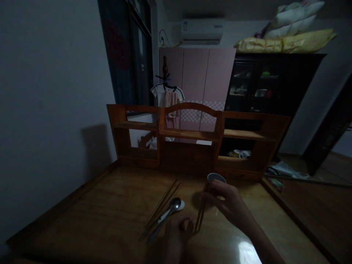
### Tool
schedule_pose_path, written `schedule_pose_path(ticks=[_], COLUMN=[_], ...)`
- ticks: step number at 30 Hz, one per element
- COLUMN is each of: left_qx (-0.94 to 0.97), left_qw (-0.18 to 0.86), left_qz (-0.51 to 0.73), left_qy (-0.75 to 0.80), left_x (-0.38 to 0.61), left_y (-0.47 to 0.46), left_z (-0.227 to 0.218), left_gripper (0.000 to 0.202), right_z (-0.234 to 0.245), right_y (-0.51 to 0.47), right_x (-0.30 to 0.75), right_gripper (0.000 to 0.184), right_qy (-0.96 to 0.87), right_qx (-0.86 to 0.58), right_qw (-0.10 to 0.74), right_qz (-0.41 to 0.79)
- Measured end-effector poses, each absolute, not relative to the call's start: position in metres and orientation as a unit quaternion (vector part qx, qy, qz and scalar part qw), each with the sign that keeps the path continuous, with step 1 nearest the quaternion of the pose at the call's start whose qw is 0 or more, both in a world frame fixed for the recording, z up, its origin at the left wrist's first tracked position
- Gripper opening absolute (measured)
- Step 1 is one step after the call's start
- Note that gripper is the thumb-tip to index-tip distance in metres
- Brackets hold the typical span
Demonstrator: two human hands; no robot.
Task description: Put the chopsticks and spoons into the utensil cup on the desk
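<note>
My right hand (222, 200) pinches the upper part of a pair of wooden chopsticks (201, 216), which slant down toward me. Just behind its fingers stands a cup (216, 177), partly covered by the hand. My left hand (178, 231) is curled by the chopsticks' lower ends, thumb and finger bent into a loop; whether it touches them or holds something is not clear. Left of the hands, more chopsticks (162, 203) lie on the table beside a metal spoon (175, 202) and a white spoon (180, 206), whose bowls overlap.
The wooden table (110, 205) has a raised edge and meets a wall (55, 110) on the left. A wooden shelf unit (189, 136) stands across its back. Beyond are a pink wardrobe (195, 73) and a dark cabinet (286, 80). The room is dim.
</note>
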State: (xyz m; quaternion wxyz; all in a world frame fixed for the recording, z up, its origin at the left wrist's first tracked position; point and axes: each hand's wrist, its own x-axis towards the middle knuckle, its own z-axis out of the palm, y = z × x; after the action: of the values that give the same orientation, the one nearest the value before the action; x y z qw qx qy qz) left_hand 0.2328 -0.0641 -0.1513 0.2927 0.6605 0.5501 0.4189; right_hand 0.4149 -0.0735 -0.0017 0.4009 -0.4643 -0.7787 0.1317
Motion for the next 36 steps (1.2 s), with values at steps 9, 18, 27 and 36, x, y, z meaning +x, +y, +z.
schedule_pose_path(ticks=[9, 18, 27, 36], left_qx=[0.616, 0.522, 0.532, 0.574], left_qw=[0.332, 0.485, 0.512, 0.48], left_qz=[0.515, 0.597, 0.553, 0.527], left_qy=[0.496, 0.368, 0.386, 0.403], left_x=[0.233, 0.263, 0.27, 0.268], left_y=[-0.067, -0.065, -0.058, -0.061], left_z=[-0.147, -0.143, -0.128, -0.125], left_gripper=[0.034, 0.031, 0.017, 0.016], right_z=[-0.004, -0.01, -0.014, -0.025], right_y=[-0.07, -0.068, -0.064, -0.059], right_x=[0.413, 0.414, 0.415, 0.417], right_gripper=[0.02, 0.019, 0.022, 0.027], right_qy=[-0.775, -0.77, -0.712, -0.705], right_qx=[-0.463, -0.458, -0.473, -0.472], right_qw=[0.412, 0.415, 0.464, 0.473], right_qz=[0.124, 0.157, 0.233, 0.239])
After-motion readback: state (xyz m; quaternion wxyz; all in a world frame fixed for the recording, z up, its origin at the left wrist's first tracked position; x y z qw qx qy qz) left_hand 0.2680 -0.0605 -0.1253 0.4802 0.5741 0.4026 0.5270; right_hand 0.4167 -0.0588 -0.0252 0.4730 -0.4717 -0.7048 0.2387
